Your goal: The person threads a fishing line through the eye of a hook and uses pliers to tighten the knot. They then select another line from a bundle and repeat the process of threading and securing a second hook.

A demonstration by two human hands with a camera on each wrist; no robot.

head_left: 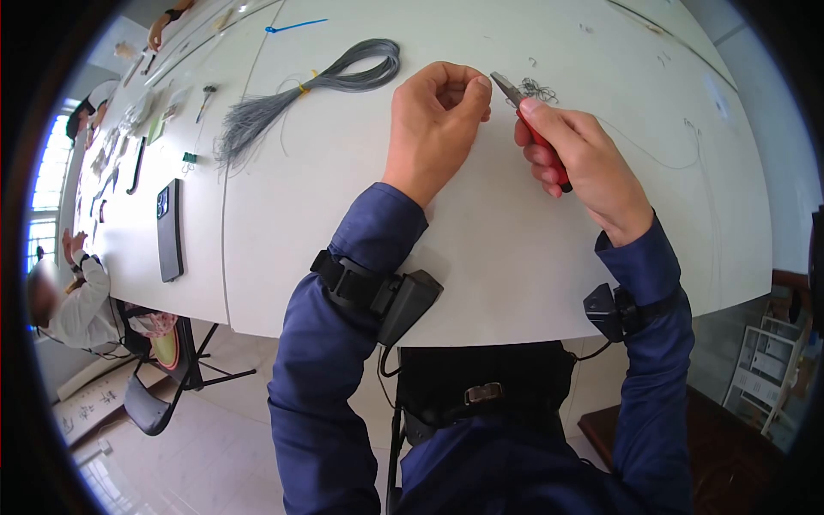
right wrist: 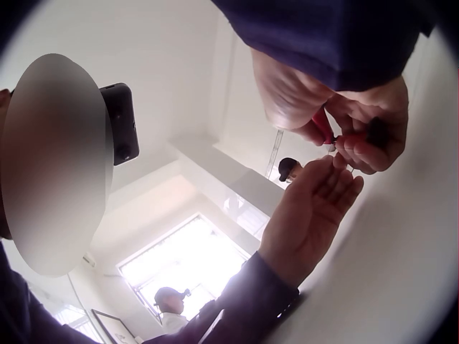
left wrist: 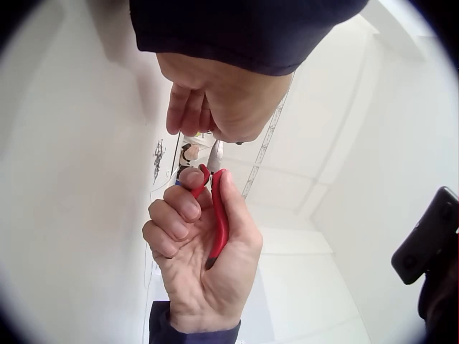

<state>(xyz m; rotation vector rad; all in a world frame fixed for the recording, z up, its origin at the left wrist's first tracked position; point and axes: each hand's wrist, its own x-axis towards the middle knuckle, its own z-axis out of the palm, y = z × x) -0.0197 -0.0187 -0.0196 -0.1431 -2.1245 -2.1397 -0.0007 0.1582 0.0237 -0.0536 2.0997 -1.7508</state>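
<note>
Grips red-handled pliers (head_left: 549,146) in right hand (head_left: 596,159), fingers curled round the handles, tip near left fingertips. Brings left thumb and forefinger together on left hand (head_left: 438,124); cannot tell whether pinching anything. Just beyond pliers, on white table (head_left: 343,257): tangle of wire pieces (head_left: 536,89). Beyond and left of left hand: looped bundle of grey strands (head_left: 352,77), bound with yellow ties. Farther left: dark phone (head_left: 170,230) and clear plastic packaging (head_left: 137,112), contents too small to tell.
</note>
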